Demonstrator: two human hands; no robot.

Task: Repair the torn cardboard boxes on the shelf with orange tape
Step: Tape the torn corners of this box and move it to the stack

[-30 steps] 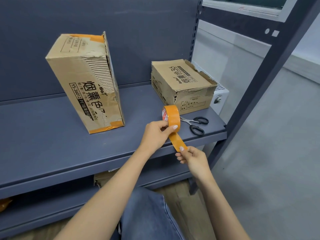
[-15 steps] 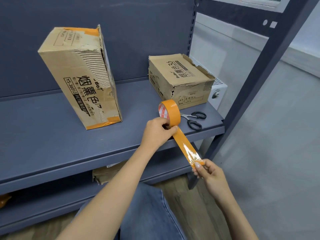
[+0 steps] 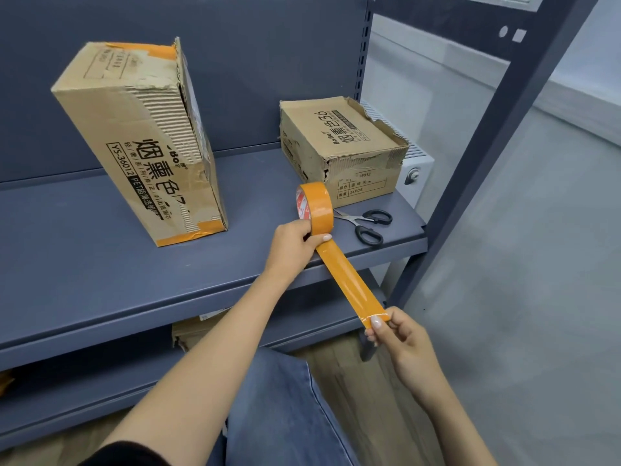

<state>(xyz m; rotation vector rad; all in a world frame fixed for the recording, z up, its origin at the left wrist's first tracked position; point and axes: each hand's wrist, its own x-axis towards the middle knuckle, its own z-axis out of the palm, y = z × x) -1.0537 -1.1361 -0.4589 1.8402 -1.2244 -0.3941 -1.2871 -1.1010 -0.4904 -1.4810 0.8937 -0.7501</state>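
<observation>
My left hand [image 3: 295, 245] grips the orange tape roll [image 3: 316, 208] upright just above the front of the grey shelf [image 3: 100, 264]. A strip of tape [image 3: 349, 280] runs from the roll down to the right, and my right hand [image 3: 400, 338] pinches its free end in front of the shelf edge. A tall torn cardboard box [image 3: 141, 142] stands on the shelf at the left, with orange tape on its top and bottom edges. A smaller torn cardboard box [image 3: 339, 146] sits at the back right.
Black-handled scissors [image 3: 366, 225] lie on the shelf beside the roll, in front of the small box. A grey upright post [image 3: 487, 156] stands at the right. Another cardboard box [image 3: 191, 327] shows on the lower shelf. A white radiator [image 3: 413, 159] is behind the shelf.
My right hand has pulled the tape end down and to the right, so the strip has grown much longer. My left hand kept the roll near the shelf front.
</observation>
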